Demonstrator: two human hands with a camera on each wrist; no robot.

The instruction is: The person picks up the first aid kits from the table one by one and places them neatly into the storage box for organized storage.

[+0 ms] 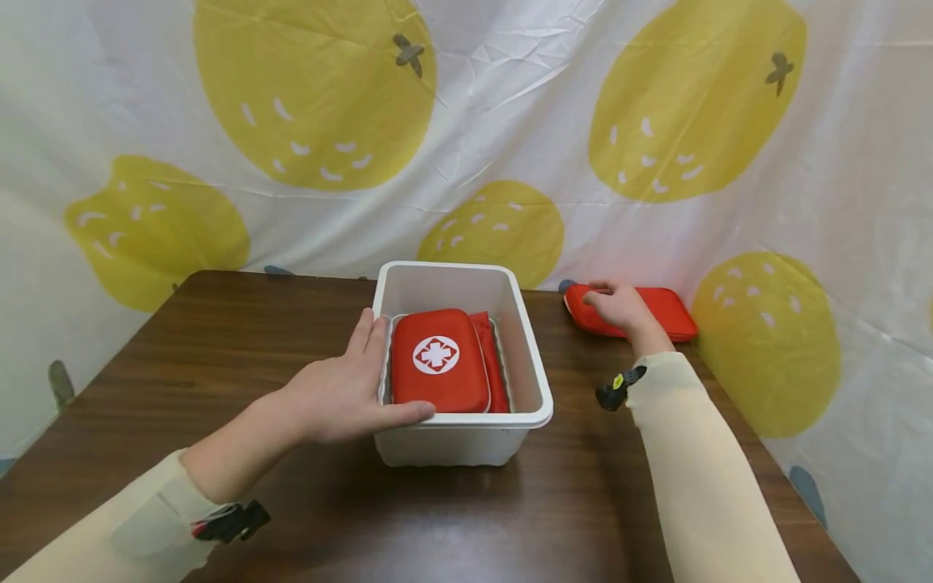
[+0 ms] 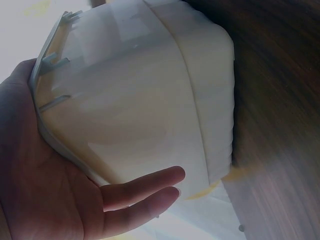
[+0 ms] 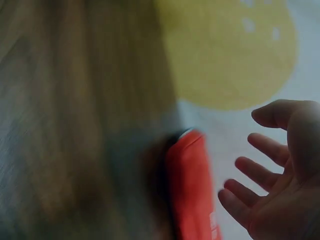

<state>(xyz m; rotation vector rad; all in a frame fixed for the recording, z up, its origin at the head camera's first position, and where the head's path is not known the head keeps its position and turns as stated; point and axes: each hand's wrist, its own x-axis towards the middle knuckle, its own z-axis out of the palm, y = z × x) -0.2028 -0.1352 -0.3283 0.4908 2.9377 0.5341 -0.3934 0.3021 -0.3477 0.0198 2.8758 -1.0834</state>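
A white plastic bin (image 1: 453, 437) stands on the table, with a red zip case (image 1: 452, 385) bearing a white cross emblem inside it. Beneath that case more red fabric (image 1: 498, 380) shows at the right. My left hand (image 1: 342, 397) rests against the bin's near left corner, thumb along the front rim and straight fingers along the left side. In the left wrist view, two fingers (image 2: 145, 192) extend beside the bin's outer wall. Over a second red case (image 1: 666, 312) at the back right, my right hand (image 1: 619, 309) hovers with spread, relaxed fingers, apart from it in the right wrist view.
The dark wooden table (image 1: 219, 356) meets a white curtain (image 1: 510, 121) printed with yellow fruit along the back and right. The second red case lies close to that curtain, near the table's far right corner. Each forearm carries a small black wrist device.
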